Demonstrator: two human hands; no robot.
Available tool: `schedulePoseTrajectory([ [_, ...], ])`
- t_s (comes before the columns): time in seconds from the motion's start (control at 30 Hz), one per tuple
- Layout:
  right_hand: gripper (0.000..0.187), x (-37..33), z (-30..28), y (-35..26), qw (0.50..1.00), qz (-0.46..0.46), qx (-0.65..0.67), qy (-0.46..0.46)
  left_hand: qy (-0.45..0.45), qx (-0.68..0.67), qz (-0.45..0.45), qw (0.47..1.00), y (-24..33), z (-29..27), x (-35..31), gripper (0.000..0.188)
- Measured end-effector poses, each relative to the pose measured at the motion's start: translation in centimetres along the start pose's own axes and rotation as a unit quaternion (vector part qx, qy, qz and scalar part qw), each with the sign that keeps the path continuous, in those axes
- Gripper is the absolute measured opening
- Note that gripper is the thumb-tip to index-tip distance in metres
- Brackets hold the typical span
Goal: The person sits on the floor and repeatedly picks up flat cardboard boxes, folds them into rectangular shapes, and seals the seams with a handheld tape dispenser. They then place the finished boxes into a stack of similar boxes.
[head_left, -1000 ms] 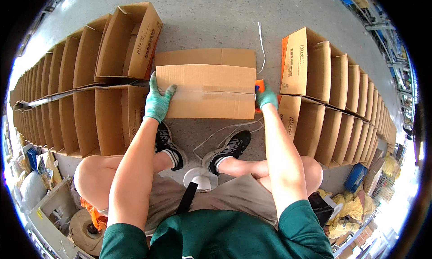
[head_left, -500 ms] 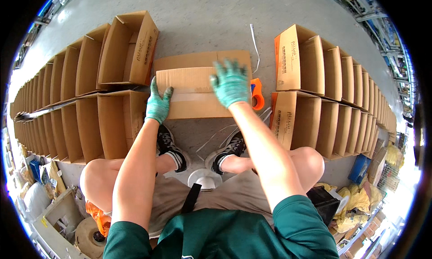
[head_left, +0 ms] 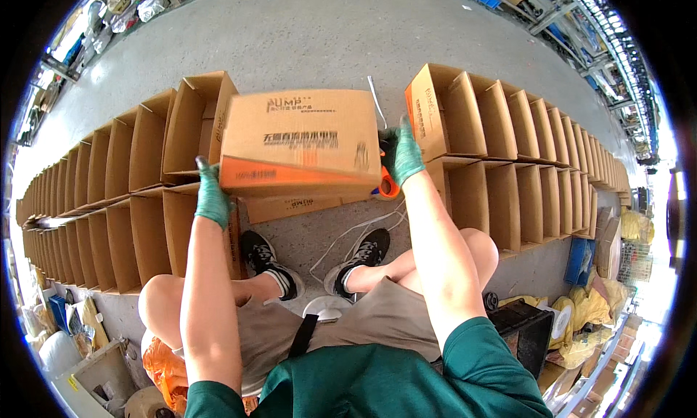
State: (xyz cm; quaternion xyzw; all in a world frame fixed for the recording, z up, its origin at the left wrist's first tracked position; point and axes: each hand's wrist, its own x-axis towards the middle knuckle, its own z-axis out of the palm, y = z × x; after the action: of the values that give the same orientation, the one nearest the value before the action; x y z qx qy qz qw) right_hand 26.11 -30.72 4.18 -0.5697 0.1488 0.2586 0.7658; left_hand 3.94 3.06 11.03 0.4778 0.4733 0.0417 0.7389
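A brown cardboard box (head_left: 301, 131) with an orange band and dark print is held up between my two gloved hands. It is tilted so that a printed face shows. My left hand (head_left: 213, 199), in a green glove, grips the box's lower left corner. At its right edge my right hand (head_left: 406, 156), gloved alike, is closed against the side; some of its fingers show dark beside the box. Below the box lies another piece of printed cardboard (head_left: 290, 207). Just beside the lower right corner is an orange tape dispenser (head_left: 388, 188), partly hidden.
Long double rows of open cardboard boxes stand on the left (head_left: 149, 149) and right (head_left: 465, 120). White straps (head_left: 341, 236) lie on the grey floor near my shoes (head_left: 272, 262). A black crate (head_left: 524, 327) sits by my right knee. Shelving (head_left: 566, 18) stands far right.
The box has been lifted off the cardboard beneath and turned, so its printed side now shows. My right hand has moved from over its top to its right edge; the left grips the other end.
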Motion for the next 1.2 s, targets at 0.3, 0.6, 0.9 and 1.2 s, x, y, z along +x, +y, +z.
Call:
schedulePoseTrajectory([
  [0.3,0.073,-7.4,-2.8,-6.6,0.971,0.146,-0.148,-0.12,-0.142,0.111,0.396,0.9,3.9,-1.0,-0.7,0.063],
  [0.6,0.029,-0.3,-6.2,-5.6,0.992,0.027,-0.047,0.117,-0.091,0.036,0.209,0.973,4.2,5.0,0.1,0.047],
  [0.9,0.039,4.1,-5.6,-4.7,0.964,0.054,0.077,0.247,0.04,0.162,0.004,0.986,-7.4,1.3,6.5,0.031],
  [1.2,0.034,0.7,-3.5,5.5,0.758,-0.246,-0.603,0.027,0.163,0.369,-0.001,0.915,-18.9,-4.2,17.1,0.043],
])
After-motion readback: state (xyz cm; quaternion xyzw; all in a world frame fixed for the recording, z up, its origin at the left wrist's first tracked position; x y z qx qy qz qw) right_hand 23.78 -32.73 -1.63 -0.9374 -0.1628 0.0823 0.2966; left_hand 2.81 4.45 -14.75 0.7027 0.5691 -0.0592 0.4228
